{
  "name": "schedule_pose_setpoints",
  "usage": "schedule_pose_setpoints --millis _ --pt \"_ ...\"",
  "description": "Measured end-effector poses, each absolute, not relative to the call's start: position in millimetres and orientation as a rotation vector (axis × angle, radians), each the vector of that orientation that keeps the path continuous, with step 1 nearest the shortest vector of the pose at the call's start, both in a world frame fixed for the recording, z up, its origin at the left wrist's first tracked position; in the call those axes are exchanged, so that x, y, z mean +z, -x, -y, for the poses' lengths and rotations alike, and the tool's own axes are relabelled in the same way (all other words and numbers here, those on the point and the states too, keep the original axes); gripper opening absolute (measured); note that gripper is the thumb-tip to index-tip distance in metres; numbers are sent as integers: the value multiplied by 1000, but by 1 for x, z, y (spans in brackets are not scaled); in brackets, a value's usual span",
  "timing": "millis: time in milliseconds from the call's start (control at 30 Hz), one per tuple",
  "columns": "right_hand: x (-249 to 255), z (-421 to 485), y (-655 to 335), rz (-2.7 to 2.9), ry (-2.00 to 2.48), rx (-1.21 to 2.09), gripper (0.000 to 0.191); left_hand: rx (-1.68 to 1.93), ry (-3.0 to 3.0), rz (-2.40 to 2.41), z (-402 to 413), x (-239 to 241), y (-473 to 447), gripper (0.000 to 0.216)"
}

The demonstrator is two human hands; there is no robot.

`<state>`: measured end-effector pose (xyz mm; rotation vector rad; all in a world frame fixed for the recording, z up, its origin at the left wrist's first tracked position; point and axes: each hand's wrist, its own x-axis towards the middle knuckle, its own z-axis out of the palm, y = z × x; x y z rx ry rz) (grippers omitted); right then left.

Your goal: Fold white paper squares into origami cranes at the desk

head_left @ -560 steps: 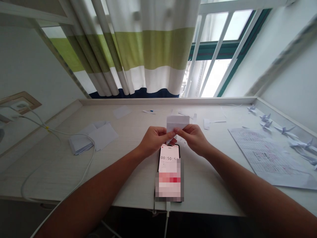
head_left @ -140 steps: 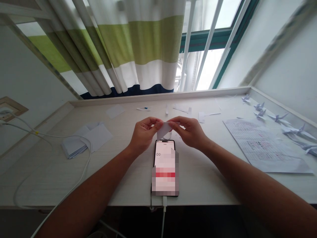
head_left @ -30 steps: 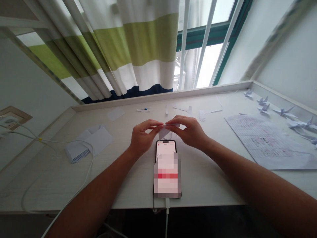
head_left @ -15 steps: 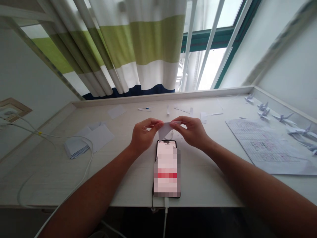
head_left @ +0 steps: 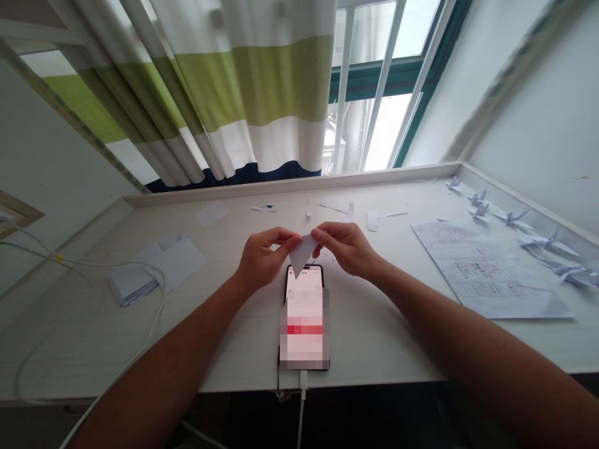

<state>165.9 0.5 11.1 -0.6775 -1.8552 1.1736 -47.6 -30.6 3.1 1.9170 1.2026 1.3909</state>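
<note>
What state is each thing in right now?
folded paper: triangle, pinched off the desk
left hand: fingers shut on folded paper
right hand: fingers shut on folded paper
phone: flat, screen lit, cable plugged in
paper cranes: folded, standing on desk
curtain: partly drawn

Both forearms were bare along their whole visible length, long and slim, narrowing toward the wrists. The left hand (head_left: 261,260) and the right hand (head_left: 345,249) were bare as well, fingers and knuckles uncovered.
</note>
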Motion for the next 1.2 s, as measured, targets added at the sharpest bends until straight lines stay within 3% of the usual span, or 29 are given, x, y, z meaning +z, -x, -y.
schedule_pose_setpoints --millis 467,733,1200 --pt "14 2 -164 1650 684 1190 63 1350 -1716 -1120 33 2 45 28" --pt "17 8 -163 1638 757 1002 33 1369 -1661 -1126 35 4 41 25" --pt "17 9 -160 1530 813 1030 35 1509 -1858 -1124 37 5 41 21"
